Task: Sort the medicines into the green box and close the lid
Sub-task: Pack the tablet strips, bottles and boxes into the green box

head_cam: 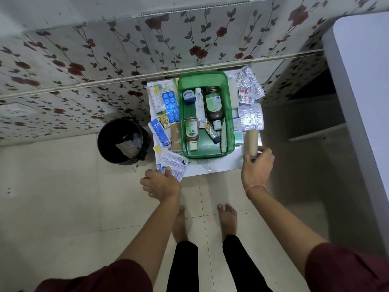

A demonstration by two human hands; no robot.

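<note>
The green box [231, 131] stands open in the middle of a small white table [212, 165]. Inside lie a large brown bottle [213, 106], a small Dettol bottle [191, 132], a white tube [199, 104], a small jar [189, 96] and other tubes. My right hand [255, 167] grips a beige roll [252, 142] standing right of the box. My left hand [161, 182] rests its fingers on clear blister packs [171, 165] at the table's front left corner. A blue blister strip [171, 106] and sachets lie left of the box. Silver blister strips [250, 118] lie to its right.
A black bin [123, 142] stands on the tiled floor left of the table. A flowered wall runs behind. A white cabinet edge [362, 102] rises on the right. My bare feet [227, 220] stand just before the table. Another brown roll [176, 137] lies by the box's left wall.
</note>
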